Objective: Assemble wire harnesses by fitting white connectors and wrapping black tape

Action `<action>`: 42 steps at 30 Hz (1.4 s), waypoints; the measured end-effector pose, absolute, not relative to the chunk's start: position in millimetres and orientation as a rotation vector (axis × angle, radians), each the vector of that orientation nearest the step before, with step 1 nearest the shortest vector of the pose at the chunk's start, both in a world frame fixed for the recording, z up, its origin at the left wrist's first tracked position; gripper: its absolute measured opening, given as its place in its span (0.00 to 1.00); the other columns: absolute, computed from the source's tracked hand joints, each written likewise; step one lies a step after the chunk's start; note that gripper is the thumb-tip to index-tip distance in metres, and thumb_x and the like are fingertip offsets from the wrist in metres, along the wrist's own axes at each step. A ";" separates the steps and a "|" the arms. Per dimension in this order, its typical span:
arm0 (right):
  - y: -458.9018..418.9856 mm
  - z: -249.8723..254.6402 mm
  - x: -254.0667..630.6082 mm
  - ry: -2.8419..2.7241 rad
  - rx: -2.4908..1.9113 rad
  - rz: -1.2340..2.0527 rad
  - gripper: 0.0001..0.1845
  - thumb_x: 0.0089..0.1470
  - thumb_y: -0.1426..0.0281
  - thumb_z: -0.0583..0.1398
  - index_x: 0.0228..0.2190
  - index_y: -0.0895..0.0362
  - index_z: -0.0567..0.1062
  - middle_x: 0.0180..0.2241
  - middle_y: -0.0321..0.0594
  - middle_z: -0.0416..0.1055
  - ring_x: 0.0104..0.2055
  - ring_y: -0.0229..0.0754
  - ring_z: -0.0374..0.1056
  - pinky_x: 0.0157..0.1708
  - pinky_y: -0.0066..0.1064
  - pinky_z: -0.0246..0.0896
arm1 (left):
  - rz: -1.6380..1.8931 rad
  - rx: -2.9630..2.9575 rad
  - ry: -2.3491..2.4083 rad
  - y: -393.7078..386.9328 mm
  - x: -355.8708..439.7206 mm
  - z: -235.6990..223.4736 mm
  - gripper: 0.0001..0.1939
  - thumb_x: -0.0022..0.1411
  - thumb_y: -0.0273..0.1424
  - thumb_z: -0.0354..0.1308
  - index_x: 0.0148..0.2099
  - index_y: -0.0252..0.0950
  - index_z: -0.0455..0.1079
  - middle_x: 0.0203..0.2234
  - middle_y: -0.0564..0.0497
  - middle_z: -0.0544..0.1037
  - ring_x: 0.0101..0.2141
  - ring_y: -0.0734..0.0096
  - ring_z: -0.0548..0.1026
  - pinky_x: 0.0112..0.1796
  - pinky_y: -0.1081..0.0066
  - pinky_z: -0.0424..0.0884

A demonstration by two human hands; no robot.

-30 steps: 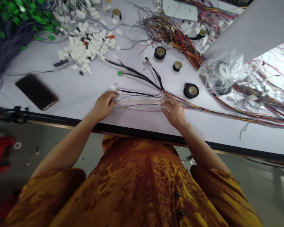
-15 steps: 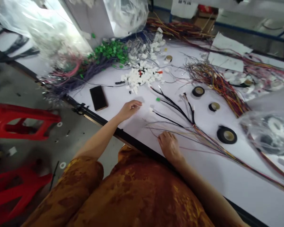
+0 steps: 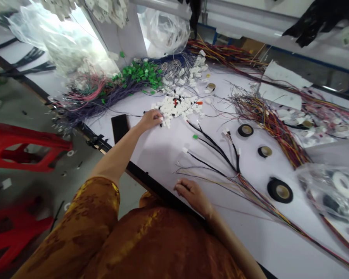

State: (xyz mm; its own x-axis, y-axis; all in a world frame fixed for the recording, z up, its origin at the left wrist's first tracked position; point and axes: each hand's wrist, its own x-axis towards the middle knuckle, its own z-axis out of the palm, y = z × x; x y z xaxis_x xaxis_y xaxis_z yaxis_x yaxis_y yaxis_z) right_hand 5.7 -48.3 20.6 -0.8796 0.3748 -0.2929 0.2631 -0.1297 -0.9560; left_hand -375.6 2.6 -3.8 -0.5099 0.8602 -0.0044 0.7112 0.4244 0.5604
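My left hand (image 3: 150, 120) is at the near left edge of a pile of white plastic connectors (image 3: 178, 106). Its fingers are pinched together against the nearest pieces; what lies between the fingertips is too small to make out. Close to the table's front edge, my right hand (image 3: 193, 193) rests with curled fingers, and anything inside them is hidden. Just beyond it lie the loose ends of thin wires (image 3: 197, 172) from a wire harness (image 3: 238, 174). Black-wrapped branches of the harness fan out toward the pile, one tipped with a green connector (image 3: 195, 136), another with a white connector (image 3: 185, 150).
A phone (image 3: 120, 127) lies beside my left forearm. Rolls of black tape (image 3: 280, 190) sit right of the harness. Green connectors (image 3: 145, 73) on purple wires, bundled coloured wires (image 3: 267, 112) and a plastic bag (image 3: 334, 186) surround the work area. Red stools (image 3: 26, 147) stand left.
My left hand has moved forward and left from bare table to the white connector pile. My right hand has drawn back from the loose wire ends toward the table edge. The view has shifted slightly.
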 end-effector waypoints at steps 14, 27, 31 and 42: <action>-32.6 -8.8 24.2 -0.885 -0.690 2.768 0.20 0.54 0.55 0.66 0.36 0.55 0.69 0.16 0.24 0.55 0.17 0.28 0.40 0.19 0.26 0.32 | 0.857 1.251 2.421 49.0 -427.0 24.5 0.10 0.51 0.31 0.61 0.37 0.34 0.76 0.30 0.47 0.81 0.34 0.63 0.75 0.41 0.66 0.72; -30.2 -23.4 33.3 -0.726 -0.638 2.833 0.20 0.52 0.57 0.67 0.30 0.53 0.63 0.17 0.25 0.49 0.18 0.30 0.39 0.19 0.25 0.34 | 0.921 1.261 2.634 114.9 -455.1 36.7 0.16 0.58 0.23 0.54 0.47 0.30 0.75 0.50 0.38 0.78 0.53 0.56 0.73 0.57 0.61 0.64; -28.8 -33.0 35.1 -0.723 -0.640 2.849 0.17 0.54 0.57 0.66 0.30 0.52 0.64 0.18 0.26 0.47 0.18 0.30 0.38 0.18 0.26 0.36 | 0.956 1.177 2.763 72.0 -487.3 50.1 0.17 0.60 0.24 0.54 0.51 0.31 0.74 0.52 0.40 0.78 0.52 0.58 0.74 0.57 0.63 0.65; -25.8 -20.0 28.4 -0.783 -0.686 2.839 0.14 0.55 0.60 0.65 0.30 0.53 0.67 0.19 0.27 0.49 0.18 0.29 0.37 0.18 0.25 0.37 | 0.798 0.706 3.031 -122.4 -571.7 65.8 0.16 0.62 0.28 0.56 0.50 0.27 0.73 0.44 0.46 0.81 0.41 0.69 0.74 0.47 0.71 0.69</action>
